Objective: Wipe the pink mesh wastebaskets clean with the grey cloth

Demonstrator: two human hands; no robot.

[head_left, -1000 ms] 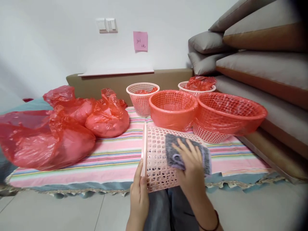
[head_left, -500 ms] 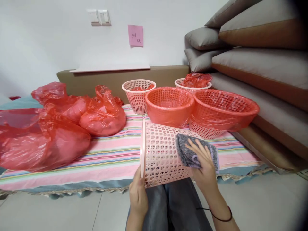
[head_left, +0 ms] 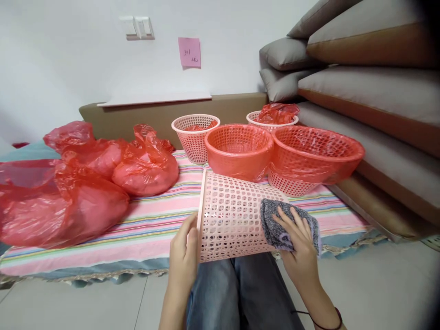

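Note:
A pale pink plastic mesh basket (head_left: pixel 233 215) lies on its side over my lap, its open rim facing left. My left hand (head_left: pixel 183 256) grips that rim from below, thumb on the edge. My right hand (head_left: pixel 299 245) presses a grey cloth (head_left: pixel 275 220) flat against the basket's bottom end at the right, fingers spread over the cloth. Both hands are low in the middle of the view, just in front of the striped mat.
A striped pink mat (head_left: pixel 151 229) covers a low platform ahead. On it stand several red and pink baskets (head_left: pixel 240 149), some lined with red plastic, and crumpled red plastic bags (head_left: pixel 85 183) at the left. Grey sofa cushions (head_left: pixel 360 87) are stacked at the right. Tiled floor lies below.
My right hand has slid the grey cloth rightward along the basket toward its bottom end. My left hand has shifted its hold on the rim, and the basket has turned a little.

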